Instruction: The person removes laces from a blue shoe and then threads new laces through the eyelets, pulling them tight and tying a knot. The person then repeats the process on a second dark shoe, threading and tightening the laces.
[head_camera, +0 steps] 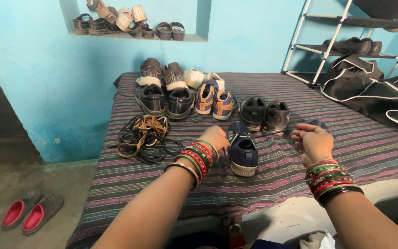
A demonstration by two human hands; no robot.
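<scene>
Lacing the navy shoe [242, 150] that sits on the striped bed [346, 138] just in front of the black pair [263, 114], the person's left hand [215, 139] and right hand [313, 143] each pinch closed on the dark lace [272, 133], which looks to need threading through the next eyelet.

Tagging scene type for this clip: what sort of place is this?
Probably a room in a home, used for sorting shoes. Pairs of shoes line a bed covered with a striped cloth, sandals fill a wall niche, and a metal shoe rack stands in the corner.
</scene>
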